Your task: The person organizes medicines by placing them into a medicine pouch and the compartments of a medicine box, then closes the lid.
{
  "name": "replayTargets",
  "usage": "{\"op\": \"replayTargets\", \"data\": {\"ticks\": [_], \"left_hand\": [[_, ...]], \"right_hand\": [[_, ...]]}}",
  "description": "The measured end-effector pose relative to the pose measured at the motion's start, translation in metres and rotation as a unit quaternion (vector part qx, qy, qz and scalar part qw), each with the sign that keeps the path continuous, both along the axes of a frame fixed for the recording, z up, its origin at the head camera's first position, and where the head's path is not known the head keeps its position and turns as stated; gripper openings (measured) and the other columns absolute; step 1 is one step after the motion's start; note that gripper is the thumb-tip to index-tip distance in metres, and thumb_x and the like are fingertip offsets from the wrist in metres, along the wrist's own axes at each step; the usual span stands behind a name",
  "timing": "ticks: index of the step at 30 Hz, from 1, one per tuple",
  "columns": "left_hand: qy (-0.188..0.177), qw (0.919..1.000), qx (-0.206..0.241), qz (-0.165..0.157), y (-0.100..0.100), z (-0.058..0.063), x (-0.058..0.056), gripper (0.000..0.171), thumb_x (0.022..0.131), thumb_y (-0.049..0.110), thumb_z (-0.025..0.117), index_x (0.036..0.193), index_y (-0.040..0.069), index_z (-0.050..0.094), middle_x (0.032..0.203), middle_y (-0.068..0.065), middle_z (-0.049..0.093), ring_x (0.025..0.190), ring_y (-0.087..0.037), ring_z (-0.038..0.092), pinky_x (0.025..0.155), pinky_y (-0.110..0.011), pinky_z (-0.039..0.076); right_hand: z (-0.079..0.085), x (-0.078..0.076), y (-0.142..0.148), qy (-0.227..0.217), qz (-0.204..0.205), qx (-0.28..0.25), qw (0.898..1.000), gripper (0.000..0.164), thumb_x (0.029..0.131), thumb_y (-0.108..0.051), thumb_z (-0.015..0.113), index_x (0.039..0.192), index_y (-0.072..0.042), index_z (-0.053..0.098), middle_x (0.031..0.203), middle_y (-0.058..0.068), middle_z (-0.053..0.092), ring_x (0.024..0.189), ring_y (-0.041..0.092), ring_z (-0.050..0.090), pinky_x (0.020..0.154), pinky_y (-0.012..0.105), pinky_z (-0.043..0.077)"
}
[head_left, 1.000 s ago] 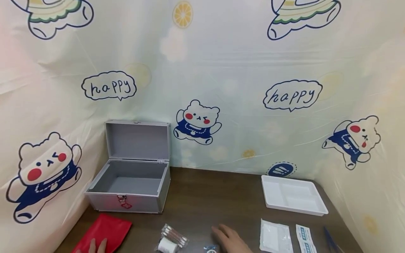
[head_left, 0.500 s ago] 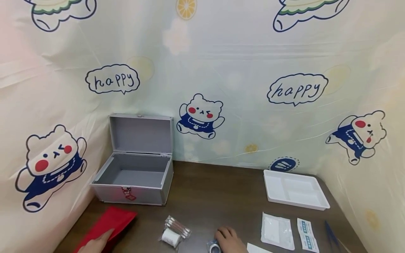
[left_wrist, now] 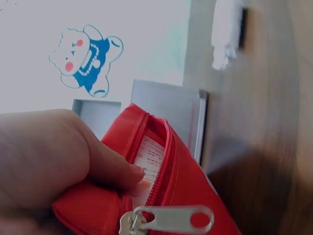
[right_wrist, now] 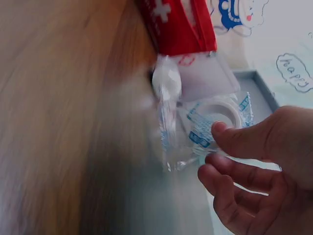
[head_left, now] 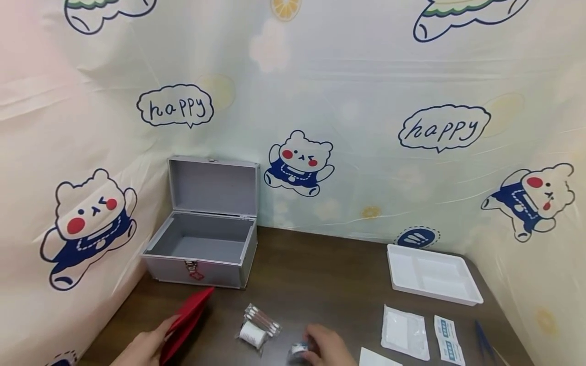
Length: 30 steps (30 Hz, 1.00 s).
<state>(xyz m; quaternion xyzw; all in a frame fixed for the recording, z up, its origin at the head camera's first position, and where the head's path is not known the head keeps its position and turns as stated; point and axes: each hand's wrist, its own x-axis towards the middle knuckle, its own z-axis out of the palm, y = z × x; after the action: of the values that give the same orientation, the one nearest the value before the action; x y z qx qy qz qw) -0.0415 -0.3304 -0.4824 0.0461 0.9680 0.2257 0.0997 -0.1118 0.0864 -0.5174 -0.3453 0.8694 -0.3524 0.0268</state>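
My left hand grips a red zippered pouch, tilted up on its edge over the left of the table. In the left wrist view the zipper is partly undone and printed paper shows inside. A white cross marks the pouch in the right wrist view. Between thumb and fingers, my right hand pinches a tape roll in a clear wrapper with blue print. Left of that hand lie a wrapped white bandage roll and a clear packet of cotton swabs.
An open silver case stands at the back left, its lid up. At the back right is a white compartment tray. Nearer lie a clear-wrapped white pad, blue-printed packets, blue tweezers and white paper.
My left hand has gone from resting on the flat pouch to gripping it and tipping it upright. My right hand has taken hold of the tape roll. The head view has shifted slightly.
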Motion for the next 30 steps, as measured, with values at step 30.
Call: {"op": "replayTargets", "data": {"ticks": [30], "left_hand": [[-0.067, 0.9776, 0.175, 0.095, 0.061, 0.036, -0.010, 0.042, 0.098, 0.003, 0.050, 0.140, -0.005, 0.047, 0.117, -0.016, 0.066, 0.095, -0.023, 0.061, 0.088, -0.052, 0.053]], "right_hand": [[0.040, -0.010, -0.174, -0.250, 0.069, -0.209, 0.943, 0.014, 0.091, -0.007, 0.067, 0.102, -0.005, 0.057, 0.085, 0.010, 0.077, 0.054, 0.014, 0.069, 0.050, 0.016, 0.049]]}}
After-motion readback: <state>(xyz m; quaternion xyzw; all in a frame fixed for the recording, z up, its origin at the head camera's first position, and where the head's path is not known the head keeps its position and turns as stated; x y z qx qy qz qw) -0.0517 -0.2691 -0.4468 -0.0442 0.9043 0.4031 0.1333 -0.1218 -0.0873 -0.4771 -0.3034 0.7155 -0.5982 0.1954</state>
